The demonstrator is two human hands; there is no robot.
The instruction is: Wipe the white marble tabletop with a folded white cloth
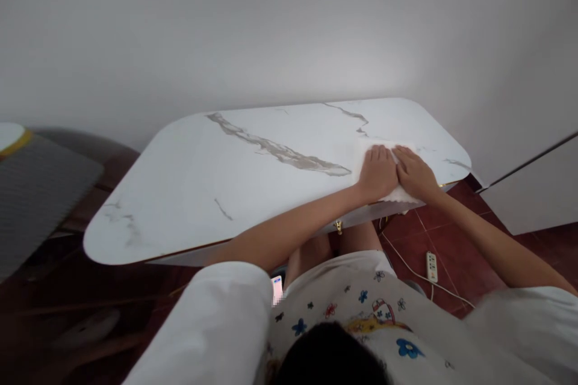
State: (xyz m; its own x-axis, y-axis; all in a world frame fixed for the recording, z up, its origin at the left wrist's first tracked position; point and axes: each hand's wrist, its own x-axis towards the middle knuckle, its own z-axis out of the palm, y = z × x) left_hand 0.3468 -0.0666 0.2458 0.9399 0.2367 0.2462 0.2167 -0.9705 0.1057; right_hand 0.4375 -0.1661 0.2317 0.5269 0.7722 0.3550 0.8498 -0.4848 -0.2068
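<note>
Both hands rest side by side on a thin white cloth [400, 195] near the right end of a white marble-patterned tabletop [180, 186]. My left hand [379, 172] lies palm down on the cloth, fingers pointing towards the wall. Beside it my right hand [414, 173] is also palm down, its fingers angled to the left and meeting the left hand. The cloth is pressed flat under them, and its wavy near edge hangs at the table's front edge. Part of the cloth is hidden beneath the palms.
A pale wall [271, 30] stands behind the table. A gold drawer knob [338, 227] is on the table's front. A power strip [431, 266] with a cord lies on the red tiled floor [406, 240]. At left stands a grey ribbed piece [40, 198]; a lit phone [277, 289] is below.
</note>
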